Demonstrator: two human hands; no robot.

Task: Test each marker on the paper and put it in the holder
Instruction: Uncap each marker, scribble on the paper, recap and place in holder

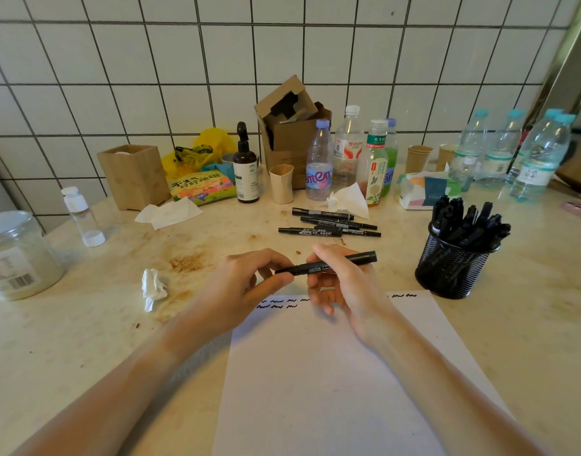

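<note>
A black marker is held level above the top edge of the white paper. My left hand pinches its left end, and my right hand grips its middle. The paper carries short black squiggles along its top. Several more black markers lie loose on the table beyond my hands. A black mesh holder at the right is packed with several markers.
Bottles, a cardboard box, a tissue pack and paper cups line the tiled wall. A wooden box, a small clear bottle and a jar stand at the left. A crumpled tissue lies left of the paper.
</note>
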